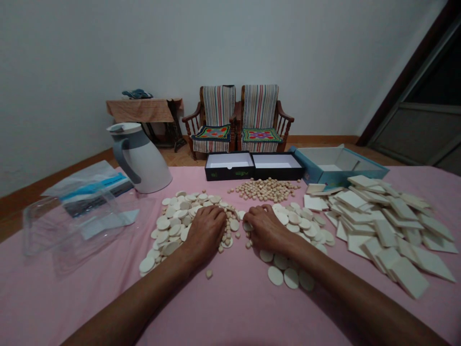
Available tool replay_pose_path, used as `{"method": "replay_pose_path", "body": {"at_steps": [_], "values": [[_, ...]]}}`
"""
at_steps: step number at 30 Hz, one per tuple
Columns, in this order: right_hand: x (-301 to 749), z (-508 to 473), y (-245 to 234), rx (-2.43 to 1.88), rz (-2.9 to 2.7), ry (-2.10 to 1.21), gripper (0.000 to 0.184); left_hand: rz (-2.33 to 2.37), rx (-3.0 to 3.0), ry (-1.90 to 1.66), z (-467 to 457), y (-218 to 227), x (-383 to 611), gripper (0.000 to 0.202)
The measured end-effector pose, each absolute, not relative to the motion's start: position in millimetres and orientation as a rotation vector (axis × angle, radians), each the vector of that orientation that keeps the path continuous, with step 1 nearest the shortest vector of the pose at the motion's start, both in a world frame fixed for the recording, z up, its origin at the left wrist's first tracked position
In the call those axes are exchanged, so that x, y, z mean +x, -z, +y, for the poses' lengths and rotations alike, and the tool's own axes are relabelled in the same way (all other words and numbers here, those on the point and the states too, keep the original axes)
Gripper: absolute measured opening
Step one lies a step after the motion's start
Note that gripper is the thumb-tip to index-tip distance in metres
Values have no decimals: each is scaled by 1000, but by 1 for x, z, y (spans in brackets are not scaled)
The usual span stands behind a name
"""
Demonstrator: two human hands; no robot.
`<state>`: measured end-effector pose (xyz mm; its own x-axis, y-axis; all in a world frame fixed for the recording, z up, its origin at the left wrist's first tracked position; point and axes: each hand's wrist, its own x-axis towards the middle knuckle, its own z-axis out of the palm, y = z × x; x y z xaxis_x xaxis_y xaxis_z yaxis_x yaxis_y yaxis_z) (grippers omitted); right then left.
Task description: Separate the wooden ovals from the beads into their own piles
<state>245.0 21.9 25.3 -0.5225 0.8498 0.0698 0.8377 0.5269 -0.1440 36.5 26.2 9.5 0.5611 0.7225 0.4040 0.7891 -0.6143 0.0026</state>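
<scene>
Both of my hands rest knuckles-up on a pink tablecloth (234,298). My left hand (206,231) lies on a heap of pale wooden discs (176,218), its fingers curled down over small round wooden beads (229,231). My right hand (265,227) is curled the same way at the edge of a second heap of discs (306,226). What the bent fingers hold is hidden. Farther back lies a spread of small beads (266,188). A single bead (208,274) sits alone near my left wrist.
A pile of pale square and diamond tiles (389,226) covers the right side. Two open black boxes (252,166) and an open blue box (336,166) stand at the back. A white jug (139,158) and clear plastic packaging (72,221) are at the left. Two striped armchairs (237,120) stand behind.
</scene>
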Motion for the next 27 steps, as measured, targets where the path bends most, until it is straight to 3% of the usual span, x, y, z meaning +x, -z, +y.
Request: {"method": "replay_pose_path", "body": {"at_steps": [7, 12, 17, 22, 27], "values": [[300, -4, -61, -1558, -2382, 33, 26, -1033, -2800, 763, 11, -21, 46, 23], [359, -16, -64, -1773, -2284, 162, 25, -824, -2996, 553, -6, -21, 62, 29], [377, -20, -51, -1753, -2306, 39, 23, -777, -3036, 369, -7, -11, 67, 33], [375, -20, -51, -1697, -2225, 60, 28, -771, -2967, 341, -4, -10, 68, 22], [344, -12, -58, -1637, -2191, -46, 22, -988, -2823, 324, 0, -12, 66, 16]]}}
